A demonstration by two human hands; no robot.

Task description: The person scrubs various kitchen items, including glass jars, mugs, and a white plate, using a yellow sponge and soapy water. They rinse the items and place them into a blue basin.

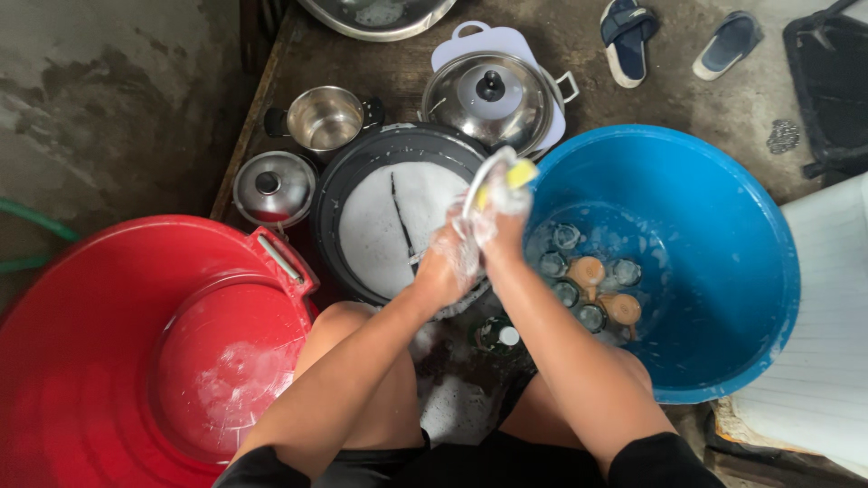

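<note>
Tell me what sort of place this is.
Likely a floor-level dishwashing spot, perhaps outdoors: a blue basin holding cups in water, a red tub, and steel pots on bare concrete, with soapy hands scrubbing.

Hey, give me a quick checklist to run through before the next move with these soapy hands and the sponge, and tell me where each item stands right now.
1. Sponge in grip: ok. The right hand holds the yellow sponge.
2. Item being scrubbed secured: ok. The left hand grips a clear, soapy item against the sponge; what it is, cannot tell.
3. Suds at hand: ok. The black pan holds foam.
4. Room in the blue basin: ok. The glasses and cups sit in its middle only.
5. Red tub: ok, only foam traces inside.
6. Item clean: cannot tell, foam covers it.
</note>
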